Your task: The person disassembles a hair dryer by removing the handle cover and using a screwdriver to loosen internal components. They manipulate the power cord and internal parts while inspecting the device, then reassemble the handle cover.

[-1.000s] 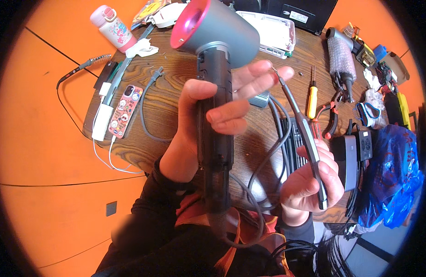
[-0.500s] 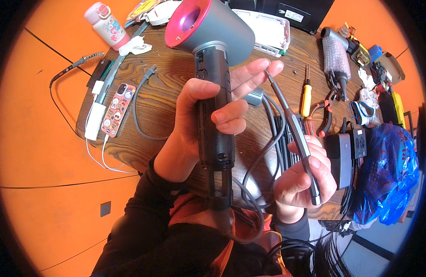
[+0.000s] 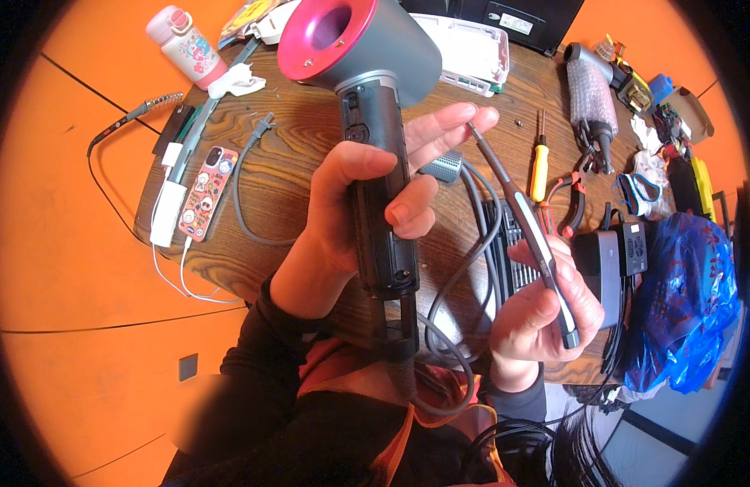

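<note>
Grey and pink, the dryer is held over the worktop, a little left of the middle, head at the far end and black handle pointing near. The left hand curls its thumb and two fingers around that handle, the other two fingers stretching right. The right hand pinches a slim screwdriver between thumb and fingers; its tip meets or nearly meets the outstretched left fingertips. A phone lies at left, a yellow screwdriver and pliers at right.
</note>
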A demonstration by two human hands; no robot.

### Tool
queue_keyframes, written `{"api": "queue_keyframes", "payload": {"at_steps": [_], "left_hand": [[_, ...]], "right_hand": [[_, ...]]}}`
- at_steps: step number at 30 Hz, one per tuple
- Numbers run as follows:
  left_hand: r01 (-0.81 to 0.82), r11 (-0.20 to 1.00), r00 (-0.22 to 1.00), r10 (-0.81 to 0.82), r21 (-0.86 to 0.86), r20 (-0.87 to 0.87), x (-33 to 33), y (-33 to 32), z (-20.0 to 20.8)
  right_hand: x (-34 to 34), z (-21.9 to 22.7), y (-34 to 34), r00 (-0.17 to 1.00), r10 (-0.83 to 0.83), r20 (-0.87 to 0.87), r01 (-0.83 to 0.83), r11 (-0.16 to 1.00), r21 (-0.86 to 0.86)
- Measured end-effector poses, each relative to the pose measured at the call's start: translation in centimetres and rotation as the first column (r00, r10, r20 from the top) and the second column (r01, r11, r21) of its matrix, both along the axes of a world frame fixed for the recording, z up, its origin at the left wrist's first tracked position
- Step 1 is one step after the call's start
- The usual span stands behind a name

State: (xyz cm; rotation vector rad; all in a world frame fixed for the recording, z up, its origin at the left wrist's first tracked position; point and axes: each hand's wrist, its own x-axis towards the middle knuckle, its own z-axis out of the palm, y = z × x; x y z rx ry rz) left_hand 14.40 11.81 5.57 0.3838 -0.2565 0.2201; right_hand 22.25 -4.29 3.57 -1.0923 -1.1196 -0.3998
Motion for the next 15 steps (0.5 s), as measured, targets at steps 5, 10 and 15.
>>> {"api": "queue_keyframes", "payload": {"at_steps": [5, 10, 15], "left_hand": [[0.043, 0.998, 0.999, -0.042, -0.035, 0.027, 0.3, 0.2, 0.1], [-0.03, 0.992, 0.999, 0.035, -0.121, 0.032, 0.0, 1.4, -0.2], [0.143, 0.868, 0.95, 0.015, -0.476, 0.312, 0.4, 3.0, 0.1]], "right_hand": [[0.1, -0.1, -0.3, 0.995, -0.061, 0.073, 0.068, 0.994, -0.091], [0.0, -0.2, -0.2, 0.989, -0.096, 0.113, 0.095, 0.995, 0.012], [-1.1, -0.1, 0.0, 0.992, -0.031, 0.12, 0.019, 0.994, 0.106]]}}
